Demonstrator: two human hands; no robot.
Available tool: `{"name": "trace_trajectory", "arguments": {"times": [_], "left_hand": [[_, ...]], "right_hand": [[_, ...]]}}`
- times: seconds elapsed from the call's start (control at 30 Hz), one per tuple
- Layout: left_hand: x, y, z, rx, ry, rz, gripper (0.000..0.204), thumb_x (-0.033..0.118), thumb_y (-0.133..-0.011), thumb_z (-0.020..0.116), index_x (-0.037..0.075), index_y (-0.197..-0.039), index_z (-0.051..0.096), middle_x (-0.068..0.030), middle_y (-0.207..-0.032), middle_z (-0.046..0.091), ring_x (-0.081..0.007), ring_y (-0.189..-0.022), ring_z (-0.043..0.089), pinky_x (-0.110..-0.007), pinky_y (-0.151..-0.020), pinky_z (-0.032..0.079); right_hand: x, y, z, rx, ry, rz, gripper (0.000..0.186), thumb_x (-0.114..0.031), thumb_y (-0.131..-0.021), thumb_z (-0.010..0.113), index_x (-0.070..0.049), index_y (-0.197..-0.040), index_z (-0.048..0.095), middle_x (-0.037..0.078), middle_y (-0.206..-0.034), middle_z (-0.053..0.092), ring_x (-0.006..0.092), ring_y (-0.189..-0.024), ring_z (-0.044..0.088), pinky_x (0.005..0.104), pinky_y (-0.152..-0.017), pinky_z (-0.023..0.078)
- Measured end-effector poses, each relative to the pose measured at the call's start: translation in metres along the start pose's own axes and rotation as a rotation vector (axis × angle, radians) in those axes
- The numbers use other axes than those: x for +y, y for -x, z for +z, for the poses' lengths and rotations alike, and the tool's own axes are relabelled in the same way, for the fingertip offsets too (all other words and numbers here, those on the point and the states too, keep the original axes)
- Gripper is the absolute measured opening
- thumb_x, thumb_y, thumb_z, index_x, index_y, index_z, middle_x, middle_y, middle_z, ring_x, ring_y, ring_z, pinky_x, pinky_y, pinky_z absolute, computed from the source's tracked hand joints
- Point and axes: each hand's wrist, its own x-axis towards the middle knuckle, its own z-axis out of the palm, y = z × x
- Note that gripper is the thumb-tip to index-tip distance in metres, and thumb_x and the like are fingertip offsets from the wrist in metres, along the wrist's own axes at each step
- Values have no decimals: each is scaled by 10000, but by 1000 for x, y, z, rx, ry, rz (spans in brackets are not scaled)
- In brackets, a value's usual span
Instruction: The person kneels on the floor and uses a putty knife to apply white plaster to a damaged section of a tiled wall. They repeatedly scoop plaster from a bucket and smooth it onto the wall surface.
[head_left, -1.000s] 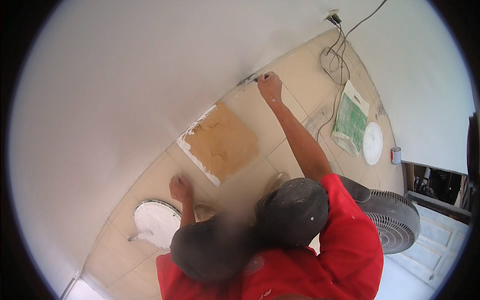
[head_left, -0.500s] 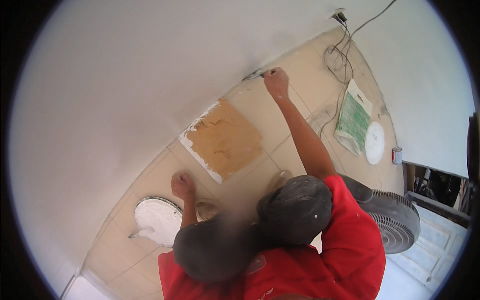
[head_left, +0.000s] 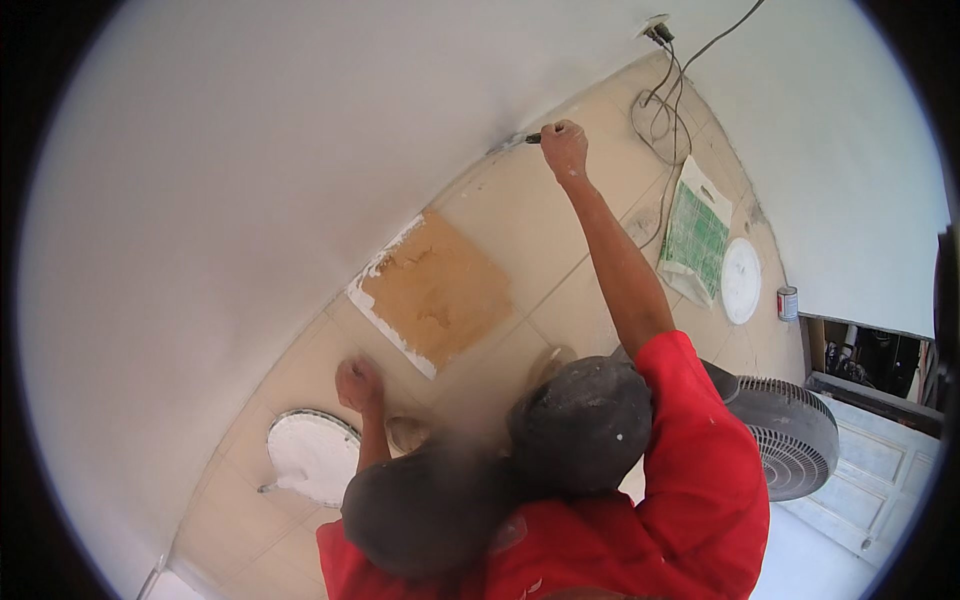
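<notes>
My right hand (head_left: 565, 148) reaches far forward, fingers closed round the dark handle of a putty knife (head_left: 533, 139). Its blade is at the foot of the white wall (head_left: 260, 180), where the wall meets the tiled floor; the blade's edge is hard to make out against a grey smear. My left hand (head_left: 358, 385) is closed in a loose fist low over the tiles, and whatever lies inside its fingers is hidden. Closest to it is a round dark-rimmed container of white paste (head_left: 315, 455). A brown sheet (head_left: 440, 290), with white paste along its left edges, lies between my hands.
A green and white bag (head_left: 697, 235), a round white lid (head_left: 741, 280) and a small can (head_left: 787, 303) are on the right. Cords (head_left: 672, 110) hang from a plug (head_left: 659, 33) and trail over the floor. A dark fan (head_left: 785, 440) stands beside my right side.
My right hand has shifted slightly along the wall base, and more of the knife's dark handle shows. The whole view has moved a little. The left hand stays closed.
</notes>
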Motion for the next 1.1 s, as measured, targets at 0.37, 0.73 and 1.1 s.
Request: {"name": "trace_trajectory", "arguments": {"times": [0.37,0.73,1.1], "left_hand": [[5,-4,1,-23,26,-35,393,402,-968,574,48,-802,612,-191,-845,638,-441,-856,622,-568,-735,467],[3,-4,6,45,16,24,371,363,-957,587,42,-771,590,-190,-808,640,-423,-812,631,-558,-712,464],[9,-6,5,51,4,9,361,357,-950,604,46,-768,583,-188,-781,623,-424,-794,624,-556,-701,464]], "right_hand": [[15,6,12,129,-33,-43,270,-214,-879,597,23,-785,685,277,-812,690,476,-802,686,545,-748,534],[27,4,17,218,-3,-74,287,-222,-882,602,38,-833,713,280,-805,703,481,-776,695,526,-749,553],[19,4,25,209,-25,-52,242,-201,-886,603,18,-817,679,281,-817,687,492,-794,680,549,-748,540]]}}
